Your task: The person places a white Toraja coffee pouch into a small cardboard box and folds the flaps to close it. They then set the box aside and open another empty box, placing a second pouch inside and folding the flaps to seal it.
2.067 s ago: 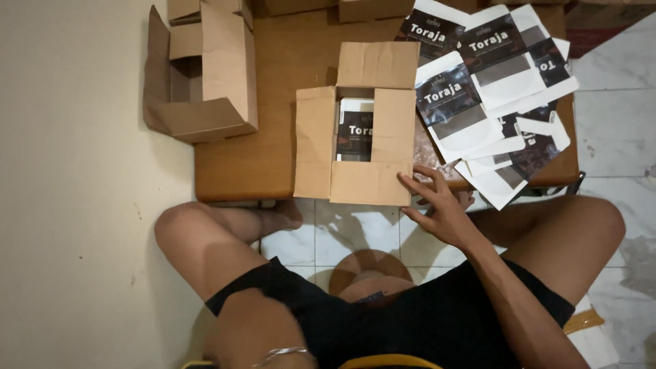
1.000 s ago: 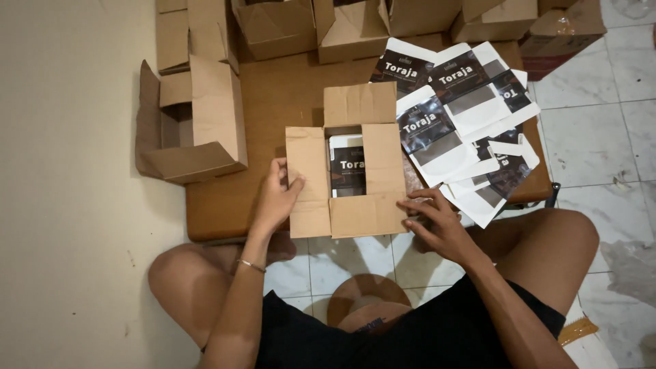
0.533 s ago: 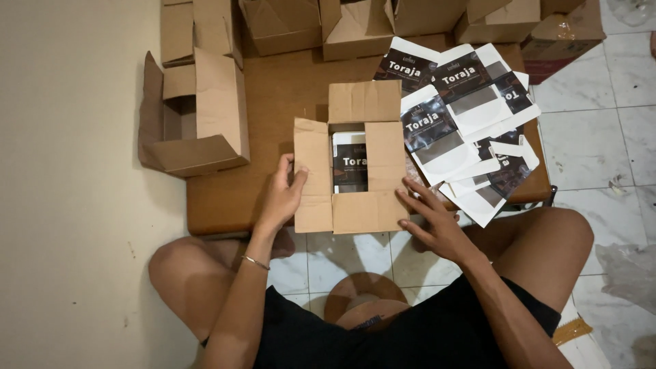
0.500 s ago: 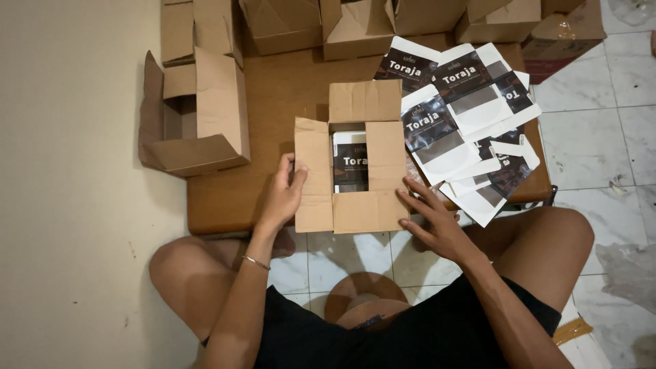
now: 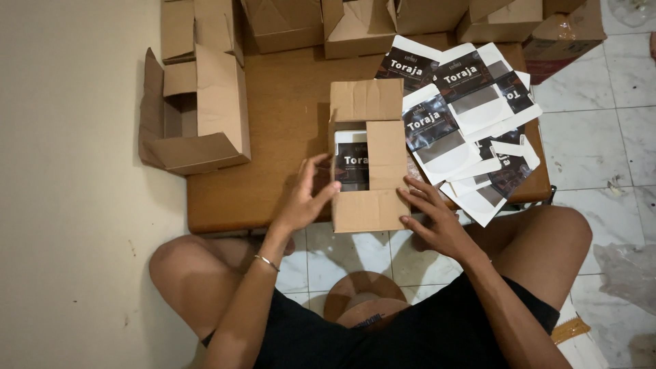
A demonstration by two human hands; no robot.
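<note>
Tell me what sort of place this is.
Probably a home floor used for packing goods: a low wooden table on white floor tiles, open cardboard boxes around it, and a heap of flat printed pouches.

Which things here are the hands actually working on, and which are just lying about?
In hand: small cardboard box, dark packet inside it, left hand, right hand.
Lying about: flat printed packets, open box, boxes along the back, low wooden table.
</note>
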